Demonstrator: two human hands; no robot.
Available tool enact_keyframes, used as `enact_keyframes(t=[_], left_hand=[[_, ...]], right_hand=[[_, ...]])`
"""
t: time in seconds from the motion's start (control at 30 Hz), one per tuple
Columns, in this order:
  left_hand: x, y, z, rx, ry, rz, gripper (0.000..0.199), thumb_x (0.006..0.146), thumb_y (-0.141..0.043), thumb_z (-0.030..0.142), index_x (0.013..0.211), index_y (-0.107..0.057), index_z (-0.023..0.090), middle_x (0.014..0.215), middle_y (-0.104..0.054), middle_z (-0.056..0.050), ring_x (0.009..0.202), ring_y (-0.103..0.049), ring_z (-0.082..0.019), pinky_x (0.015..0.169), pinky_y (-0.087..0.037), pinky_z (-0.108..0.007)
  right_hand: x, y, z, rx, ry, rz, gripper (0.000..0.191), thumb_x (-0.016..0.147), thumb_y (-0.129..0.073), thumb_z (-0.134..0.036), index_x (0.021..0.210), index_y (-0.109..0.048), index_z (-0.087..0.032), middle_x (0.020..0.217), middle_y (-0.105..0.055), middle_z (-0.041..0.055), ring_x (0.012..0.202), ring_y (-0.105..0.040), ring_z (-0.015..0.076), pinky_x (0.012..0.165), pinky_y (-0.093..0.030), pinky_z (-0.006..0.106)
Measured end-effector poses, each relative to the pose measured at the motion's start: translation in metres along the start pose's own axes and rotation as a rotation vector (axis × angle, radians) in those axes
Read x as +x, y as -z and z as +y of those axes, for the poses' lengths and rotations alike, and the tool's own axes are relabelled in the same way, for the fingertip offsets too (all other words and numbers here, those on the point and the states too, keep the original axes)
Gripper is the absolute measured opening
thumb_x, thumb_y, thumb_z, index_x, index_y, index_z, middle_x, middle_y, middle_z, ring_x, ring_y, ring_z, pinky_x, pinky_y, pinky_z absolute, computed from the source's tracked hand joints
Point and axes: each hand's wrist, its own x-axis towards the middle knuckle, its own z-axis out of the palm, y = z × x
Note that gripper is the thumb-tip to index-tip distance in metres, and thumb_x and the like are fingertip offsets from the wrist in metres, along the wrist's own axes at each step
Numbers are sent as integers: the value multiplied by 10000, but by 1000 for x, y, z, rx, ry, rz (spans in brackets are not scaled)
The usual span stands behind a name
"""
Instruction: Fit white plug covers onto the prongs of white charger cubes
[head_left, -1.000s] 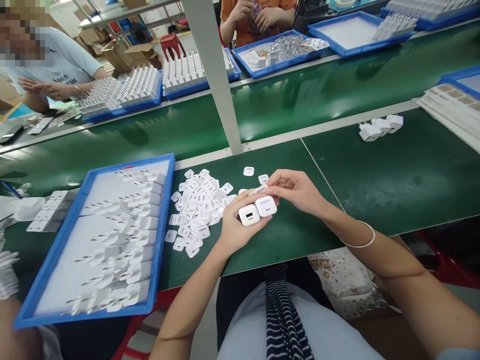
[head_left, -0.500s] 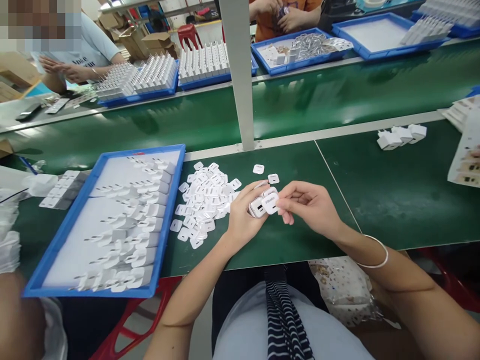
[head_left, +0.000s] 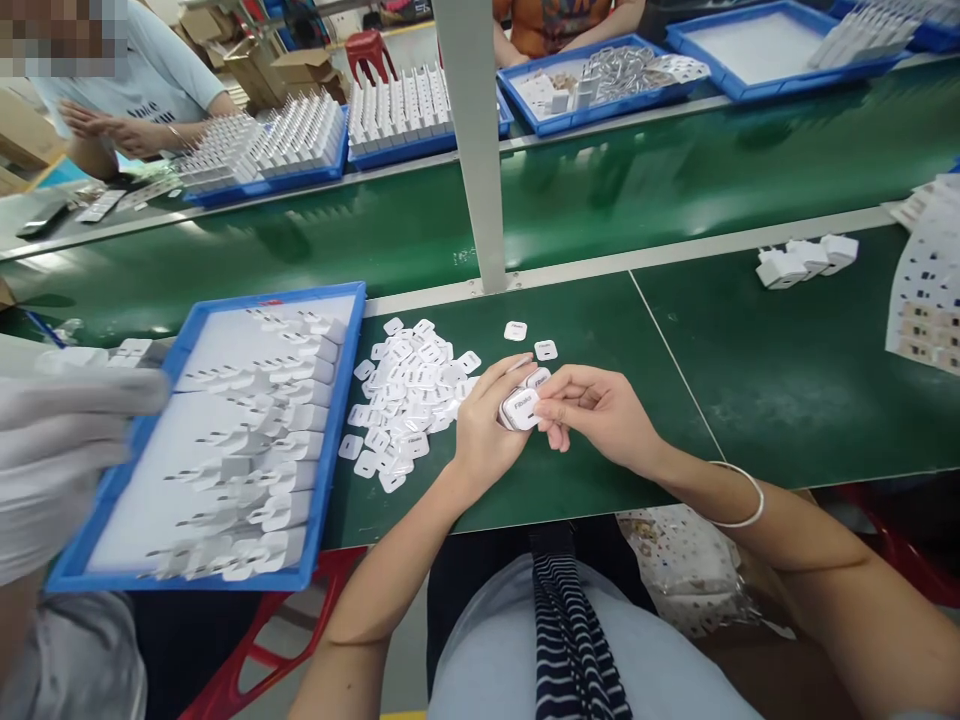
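My left hand [head_left: 489,425] is wrapped round white charger blocks, whose number I cannot make out. Against the end face of one block lies a white square cover with printed lettering [head_left: 520,409]. My right hand [head_left: 589,405] pinches the right edge of that cover between thumb and fingertips. A heap of similar white covers [head_left: 412,390] lies left of my left hand. Two loose covers rest beyond my hands, one farther back [head_left: 515,331] and one nearer [head_left: 546,350].
A blue-rimmed tray [head_left: 319,510] of white plugs stands at left, with a co-worker's gloved hand [head_left: 67,450] over its left side. Several white plugs [head_left: 806,262] sit at the back right, near printed sheets [head_left: 930,290]. A white post [head_left: 476,150] rises behind the table.
The cover in my right hand has moved left, from beside the block onto its end face. A co-worker's gloved hand has come in at the left.
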Motion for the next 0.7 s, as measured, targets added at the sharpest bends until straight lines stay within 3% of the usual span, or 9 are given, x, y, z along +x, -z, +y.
enact_keyframes(t=[0.57,0.7], left_hand=[[-3,-3,-1,19,6,-2,307,866,-708,209,1170,-671,182,1251,-688,-113,1131,-687,-210,948,-601,-347],[-4,-3,-2,45,-25,6,301,881,-697,227,1178,-664,182,1253,-688,-113,1126,-690,-212,945,-606,-352]], right_hand=[[0,0,4,-15,-6,7,258,760,-847,-302,777,-645,-142,625,-681,10,428,-589,90,417,-504,196],[-1,-1,6,-31,2,37,303,764,-847,-287,812,-572,-169,626,-689,-2,437,-598,95,436,-513,199]])
